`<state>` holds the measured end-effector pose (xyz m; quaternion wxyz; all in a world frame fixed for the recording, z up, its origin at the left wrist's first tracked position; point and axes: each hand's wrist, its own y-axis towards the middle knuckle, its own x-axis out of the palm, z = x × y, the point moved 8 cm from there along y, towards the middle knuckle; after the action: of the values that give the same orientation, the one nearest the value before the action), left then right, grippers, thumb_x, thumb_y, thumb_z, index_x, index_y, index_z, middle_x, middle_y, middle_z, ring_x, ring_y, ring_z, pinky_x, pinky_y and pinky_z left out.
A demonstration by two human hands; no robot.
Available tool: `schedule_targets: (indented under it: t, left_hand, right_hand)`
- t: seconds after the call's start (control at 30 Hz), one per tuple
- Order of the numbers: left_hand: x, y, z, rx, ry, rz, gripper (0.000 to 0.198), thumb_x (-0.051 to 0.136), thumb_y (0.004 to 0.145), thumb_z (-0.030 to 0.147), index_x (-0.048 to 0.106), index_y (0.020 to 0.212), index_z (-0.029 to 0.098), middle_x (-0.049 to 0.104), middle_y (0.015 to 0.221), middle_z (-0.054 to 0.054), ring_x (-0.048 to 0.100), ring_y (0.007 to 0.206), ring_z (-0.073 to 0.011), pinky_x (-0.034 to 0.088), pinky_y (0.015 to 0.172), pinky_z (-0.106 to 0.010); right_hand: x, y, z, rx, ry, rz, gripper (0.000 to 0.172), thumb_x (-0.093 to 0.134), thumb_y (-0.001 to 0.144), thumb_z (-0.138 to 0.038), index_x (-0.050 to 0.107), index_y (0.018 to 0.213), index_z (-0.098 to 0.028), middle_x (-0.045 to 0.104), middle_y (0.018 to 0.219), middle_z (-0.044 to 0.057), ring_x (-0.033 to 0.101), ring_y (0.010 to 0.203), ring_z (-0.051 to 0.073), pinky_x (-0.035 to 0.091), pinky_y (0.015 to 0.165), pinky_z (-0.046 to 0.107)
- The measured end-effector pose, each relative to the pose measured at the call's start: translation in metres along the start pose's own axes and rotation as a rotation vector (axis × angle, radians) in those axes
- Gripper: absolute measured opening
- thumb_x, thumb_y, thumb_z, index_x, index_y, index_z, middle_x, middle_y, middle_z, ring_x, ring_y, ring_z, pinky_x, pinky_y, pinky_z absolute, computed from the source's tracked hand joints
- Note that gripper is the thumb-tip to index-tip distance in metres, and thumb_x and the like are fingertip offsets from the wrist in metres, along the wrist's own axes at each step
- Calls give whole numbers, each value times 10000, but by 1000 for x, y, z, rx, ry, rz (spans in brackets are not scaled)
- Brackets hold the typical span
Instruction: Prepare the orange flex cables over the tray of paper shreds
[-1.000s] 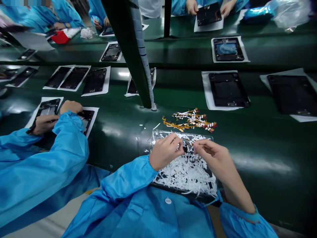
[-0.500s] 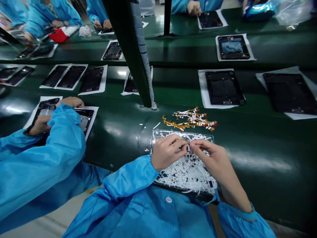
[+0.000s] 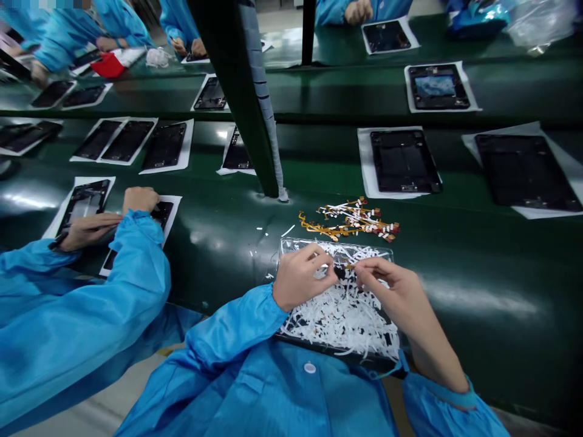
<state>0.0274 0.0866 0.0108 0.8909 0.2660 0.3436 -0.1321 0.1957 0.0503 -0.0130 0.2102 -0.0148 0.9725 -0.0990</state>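
My left hand (image 3: 298,276) and my right hand (image 3: 387,285) meet over a clear tray (image 3: 291,246) heaped with white paper strips (image 3: 341,315). Both pinch a small dark-and-orange part (image 3: 342,269) between their fingertips; it is too small to name surely. Just beyond the tray lies a pile of orange flex cables (image 3: 350,221) with white and red tabs on the green belt.
A co-worker's hands (image 3: 136,199) in blue sleeves handle a black device frame (image 3: 84,200) at my left. More black frames on white sheets (image 3: 403,161) ride the green conveyor (image 3: 478,255). A dark post (image 3: 248,103) rises mid-belt. Other blue-coated people work at the far side.
My fingertips parted a little, showing the small part between them. The frames on the belt have shifted leftward. The co-worker's hands moved slightly over their frame.
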Motion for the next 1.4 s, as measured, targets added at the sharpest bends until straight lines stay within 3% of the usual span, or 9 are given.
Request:
schedule_targets:
  t: [0.1, 0.17, 0.33, 0.57, 0.77, 1.0, 1.1, 1.27, 1.4]
  left_hand:
    - [7, 3, -21, -229, -306, -112, 167, 612, 878, 204, 719, 1006, 195, 698, 912, -22, 600, 647, -90, 478, 602, -229]
    - [13, 7, -23, -286, -430, -188, 201, 632, 887, 224, 724, 1064, 201, 709, 949, -28, 600, 656, -86, 473, 581, -216]
    - [8, 22, -20, -208, -435, -211, 87, 653, 867, 169, 737, 849, 177, 713, 879, -25, 604, 713, -102, 474, 593, -209]
    - [-32, 22, -18, -179, -161, 116, 146, 605, 917, 153, 723, 998, 182, 684, 1020, -42, 588, 670, -65, 492, 604, -202]
    - [-1, 3, 21, -49, -173, -38, 131, 645, 929, 253, 739, 1002, 198, 740, 956, -26, 694, 823, -123, 571, 719, -237]
    - [5, 4, 25, 13, -36, -67, 100, 604, 914, 201, 699, 886, 187, 718, 885, 5, 680, 799, -114, 518, 686, -226]
    - [8, 4, 20, 16, 64, -87, 87, 591, 896, 191, 666, 852, 184, 692, 862, 15, 652, 754, -104, 436, 593, -223]
    - [24, -6, 6, -7, 141, -244, 77, 610, 874, 188, 661, 818, 178, 671, 829, 17, 617, 689, -110, 365, 540, -235]
    - [19, -3, 10, -61, -32, -250, 207, 624, 930, 315, 672, 784, 176, 645, 766, 9, 592, 659, -113, 418, 575, -242]
  right_hand:
    - [0, 0, 2, -1, 20, -11, 283, 594, 935, -489, 683, 887, -224, 636, 746, 15, 568, 710, 171, 444, 648, 293]
    - [3, 1, -1, -13, 30, -31, 279, 588, 940, -480, 684, 887, -223, 636, 742, 15, 568, 711, 169, 449, 657, 293]
    - [7, 2, -4, -32, 43, -45, 283, 632, 909, -488, 705, 929, -216, 668, 780, 27, 591, 728, 176, 477, 680, 301]
    - [4, -5, 5, -8, 2, -61, 318, 639, 902, -511, 733, 903, -208, 697, 779, 45, 624, 720, 199, 511, 705, 340]
    - [0, -8, -10, -111, -48, -28, 265, 607, 938, -459, 726, 958, -223, 728, 914, 65, 650, 840, 225, 519, 761, 360]
    - [2, -15, -23, -227, -174, -35, 199, 566, 978, -386, 695, 954, -237, 711, 959, 60, 644, 924, 236, 500, 799, 369]
    - [-18, -20, -20, -199, -181, -11, 190, 588, 965, -399, 708, 975, -251, 703, 977, 57, 656, 903, 222, 519, 764, 347]
    - [-78, -24, -24, -163, -207, 48, 253, 619, 921, -500, 763, 970, -298, 675, 800, 56, 643, 649, 187, 522, 537, 302]
    - [-74, -17, -39, -214, -273, -61, 432, 669, 870, -558, 730, 1224, -316, 723, 797, 62, 682, 616, 186, 574, 543, 291]
